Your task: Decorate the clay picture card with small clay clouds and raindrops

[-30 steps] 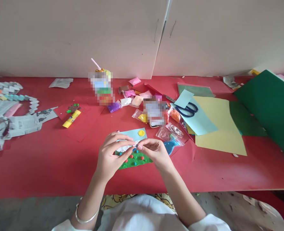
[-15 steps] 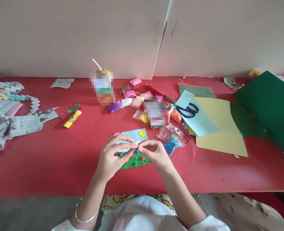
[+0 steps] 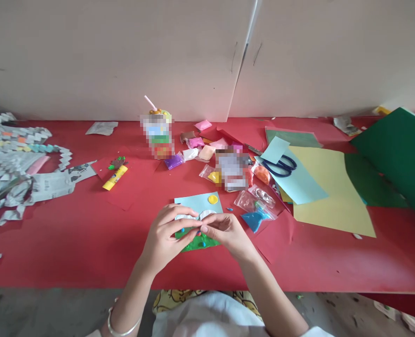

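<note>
My left hand [image 3: 168,230] and my right hand [image 3: 231,234] meet above a small light-blue card [image 3: 193,201]. Thumbs and fingertips of both are pinched together at one spot; whatever lies between them is too small or hidden to name. On the card are a yellow clay disc [image 3: 212,200], white cloud-like clay shapes [image 3: 207,214] and a green clay lower part [image 3: 193,245] dotted with small blue and red bits. My fingers cover part of the card. A bag of blue clay [image 3: 254,220] lies right of my right hand.
Several clay packets, such as a purple one [image 3: 174,161], lie beyond the card. Dark-handled scissors [image 3: 281,167] rest on coloured paper [image 3: 334,187]. To the left are a yellow glue stick [image 3: 115,178] and folded-paper pieces [image 3: 49,150]. A decorated cup with a straw [image 3: 150,103] stands behind.
The camera view has shifted, so the table's things appear further right and slightly lower. Both hands stay pinched together over the card, with little visible movement.
</note>
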### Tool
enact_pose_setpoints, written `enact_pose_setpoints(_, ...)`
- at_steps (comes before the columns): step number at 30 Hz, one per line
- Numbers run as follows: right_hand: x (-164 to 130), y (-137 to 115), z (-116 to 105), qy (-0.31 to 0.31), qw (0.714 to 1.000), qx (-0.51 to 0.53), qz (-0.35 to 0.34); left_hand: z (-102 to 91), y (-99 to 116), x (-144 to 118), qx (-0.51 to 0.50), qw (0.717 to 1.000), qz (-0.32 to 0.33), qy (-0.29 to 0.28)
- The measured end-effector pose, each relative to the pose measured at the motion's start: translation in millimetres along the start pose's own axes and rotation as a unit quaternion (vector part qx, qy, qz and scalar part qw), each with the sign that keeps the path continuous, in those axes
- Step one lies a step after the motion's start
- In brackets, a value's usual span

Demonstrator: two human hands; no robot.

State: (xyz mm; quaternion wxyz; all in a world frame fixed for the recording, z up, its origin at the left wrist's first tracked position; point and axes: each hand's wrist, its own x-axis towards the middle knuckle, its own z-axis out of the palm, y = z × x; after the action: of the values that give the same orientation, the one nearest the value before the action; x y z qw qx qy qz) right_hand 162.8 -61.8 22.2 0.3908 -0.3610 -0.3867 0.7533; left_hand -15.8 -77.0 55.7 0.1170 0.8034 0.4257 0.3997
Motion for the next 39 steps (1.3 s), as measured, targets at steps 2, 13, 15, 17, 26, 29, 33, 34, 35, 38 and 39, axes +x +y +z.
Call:
enact_pose_setpoints(2, -1, 1, 1, -0.001, 1.0, -0.014, 0.008, -2.9, -3, -3, -0.006, 1.0, -0.013, -0.006)
enact_pose_setpoints(13, 1, 13, 9, -0.001, 1.0, -0.012, 0.024, -3.5, -14, -17, -0.081, 0.994, -0.068, -0.036)
enact_pose_setpoints(15, 2, 15, 10, -0.002, 1.0, -0.003, 0.02, -2.7, -15, -18, -0.08, 0.994, -0.072, -0.027)
enact_pose_setpoints(17, 3, 16, 11, 0.001, 1.0, 0.003, 0.012, -3.1, -15, -19, -0.077, 0.994, -0.07, -0.014)
enact_pose_setpoints(26, 10, 19, 19, 0.037, 0.999, -0.001, 0.019, -12.5, -21, -20, -0.082, 0.989, -0.113, -0.038)
enact_pose_setpoints(29, 11, 20, 20, 0.04, 0.999, 0.002, 0.024, -15.7, -24, -17, -0.085, 0.988, -0.106, -0.07)
enact_pose_setpoints(33, 14, 22, 19, 0.037, 0.999, -0.003, 0.024, -17.5, -25, -13, -0.078, 0.991, -0.073, -0.085)
enact_pose_setpoints(34, 14, 23, 19, 0.036, 0.999, -0.003, 0.022, -17.5, -25, -12, -0.076, 0.991, -0.068, -0.081)
enact_pose_setpoints(35, 15, 23, 19, 0.035, 0.999, -0.002, 0.021, -17.4, -26, -12, -0.074, 0.992, -0.064, -0.073)
enact_pose_setpoints(38, 13, 24, 19, 0.031, 0.999, -0.001, 0.025, -16.4, -29, -11, -0.064, 0.996, -0.054, -0.037)
enact_pose_setpoints(39, 12, 23, 19, 0.03, 0.999, -0.005, 0.027, -15.9, -30, -11, -0.056, 0.997, -0.049, -0.024)
